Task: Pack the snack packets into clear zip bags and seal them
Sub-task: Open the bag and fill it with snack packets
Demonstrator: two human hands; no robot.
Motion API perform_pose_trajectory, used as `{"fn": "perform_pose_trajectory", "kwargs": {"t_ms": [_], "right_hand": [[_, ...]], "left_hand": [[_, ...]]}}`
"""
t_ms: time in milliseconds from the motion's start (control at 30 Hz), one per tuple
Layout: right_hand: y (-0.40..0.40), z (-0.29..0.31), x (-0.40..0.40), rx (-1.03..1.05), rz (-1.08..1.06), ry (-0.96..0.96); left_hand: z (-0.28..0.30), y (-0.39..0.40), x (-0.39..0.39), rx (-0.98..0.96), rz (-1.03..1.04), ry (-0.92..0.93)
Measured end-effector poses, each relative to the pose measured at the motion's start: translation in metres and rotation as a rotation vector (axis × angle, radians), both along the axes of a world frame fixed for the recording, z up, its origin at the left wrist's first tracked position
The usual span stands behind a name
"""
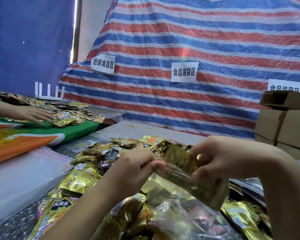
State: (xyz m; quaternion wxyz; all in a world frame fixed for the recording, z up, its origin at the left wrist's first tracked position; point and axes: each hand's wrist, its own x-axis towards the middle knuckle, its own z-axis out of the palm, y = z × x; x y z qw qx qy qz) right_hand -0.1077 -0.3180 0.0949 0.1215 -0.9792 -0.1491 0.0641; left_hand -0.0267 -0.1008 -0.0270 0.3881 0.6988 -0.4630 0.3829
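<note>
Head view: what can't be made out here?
- Zip bag seal: hidden by left hand and right hand pinching its mouth.
- Packet count inside: blurred behind creased plastic.
- Right label: lower part cut off by the box.
- Neighbour's hand: arm cut off by left edge.

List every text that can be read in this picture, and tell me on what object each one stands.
"捆绑食品区": left white paper sign on the striped red, white and blue plastic tarpaulin.
"食品装袋区": middle white paper sign on the same tarpaulin.
Right white paper sign: lower half hidden by a brown cardboard box; not fully readable.
"大魔王": black and gold snack packet at lower left.
Small print on the other gold foil packets: too blurred.
</note>
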Motion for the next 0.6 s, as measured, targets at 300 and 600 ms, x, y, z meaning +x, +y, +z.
{"fn": "perform_pose_trajectory", "kwargs": {"t_ms": [300, 600], "right_hand": [[-0.002, 0.000, 0.001, -0.038, -0.008, -0.151], [0.003, -0.003, 0.011, 0.096, 0.051, -0.489]], "left_hand": [[0.034, -0.006, 0.002, 0.062, 0.095, -0.122], [0.033, -0.007, 0.016, -0.159, 0.164, -0.098]]}}
